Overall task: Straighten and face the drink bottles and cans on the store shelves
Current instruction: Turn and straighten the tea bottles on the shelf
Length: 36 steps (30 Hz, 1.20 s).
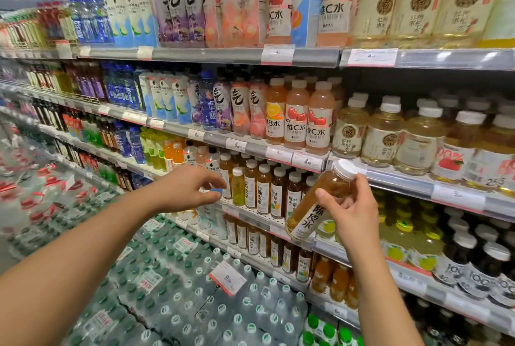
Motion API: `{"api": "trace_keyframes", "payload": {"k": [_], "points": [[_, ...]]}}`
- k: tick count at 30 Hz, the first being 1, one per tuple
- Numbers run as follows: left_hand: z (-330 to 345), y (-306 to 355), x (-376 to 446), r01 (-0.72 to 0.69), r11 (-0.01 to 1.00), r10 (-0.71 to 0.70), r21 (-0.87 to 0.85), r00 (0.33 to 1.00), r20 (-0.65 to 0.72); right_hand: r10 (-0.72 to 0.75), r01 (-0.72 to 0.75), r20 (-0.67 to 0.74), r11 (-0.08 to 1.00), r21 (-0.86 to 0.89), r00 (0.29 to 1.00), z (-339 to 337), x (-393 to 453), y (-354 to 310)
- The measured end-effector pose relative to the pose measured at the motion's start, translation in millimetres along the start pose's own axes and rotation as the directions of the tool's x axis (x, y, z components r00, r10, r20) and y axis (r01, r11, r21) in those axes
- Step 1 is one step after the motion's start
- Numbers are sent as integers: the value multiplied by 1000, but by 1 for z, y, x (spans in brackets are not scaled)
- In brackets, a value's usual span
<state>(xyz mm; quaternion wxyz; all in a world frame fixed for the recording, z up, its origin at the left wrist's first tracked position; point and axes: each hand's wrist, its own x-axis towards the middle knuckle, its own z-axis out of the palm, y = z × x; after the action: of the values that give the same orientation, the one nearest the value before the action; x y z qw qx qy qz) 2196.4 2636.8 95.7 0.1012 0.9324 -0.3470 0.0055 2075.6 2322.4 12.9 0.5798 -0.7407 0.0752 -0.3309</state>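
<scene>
Two arms reaching up-frame — right hand (352, 213) gripping tilted amber bottle (320, 200), left hand (186, 186) at centre, fingers loosely curled, holding nothing.

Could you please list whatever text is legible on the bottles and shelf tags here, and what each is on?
"陈皮水": amber bottle held in the right hand.
"維C水": apple-label bottles.
"維B水": orange-label bottle.
"100%": apple juice bottle.
"4": upper price tag.
Other tags: too blurred.
</scene>
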Motion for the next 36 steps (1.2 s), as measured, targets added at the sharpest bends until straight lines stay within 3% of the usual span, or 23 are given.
{"api": "trace_keyframes", "payload": {"k": [13,22,26,30,36], "points": [[34,-68,85,34,999,-34,0,998,47,15,-10,38,992,-127,999,45,45,37],[76,-137,175,-49,997,51,-51,998,44,31,-39,-34,961,-273,999,95,46,48],[99,-167,214,-111,994,112,6,993,-24,59,-83,-81,938,-337,995,128,57,48],[125,-190,241,-173,984,170,-39,984,-58,67,-99,-97,918,-383,993,164,64,48],[166,-203,265,-139,989,138,-52,990,-22,32,-63,-71,869,-491,997,203,67,43]]}}
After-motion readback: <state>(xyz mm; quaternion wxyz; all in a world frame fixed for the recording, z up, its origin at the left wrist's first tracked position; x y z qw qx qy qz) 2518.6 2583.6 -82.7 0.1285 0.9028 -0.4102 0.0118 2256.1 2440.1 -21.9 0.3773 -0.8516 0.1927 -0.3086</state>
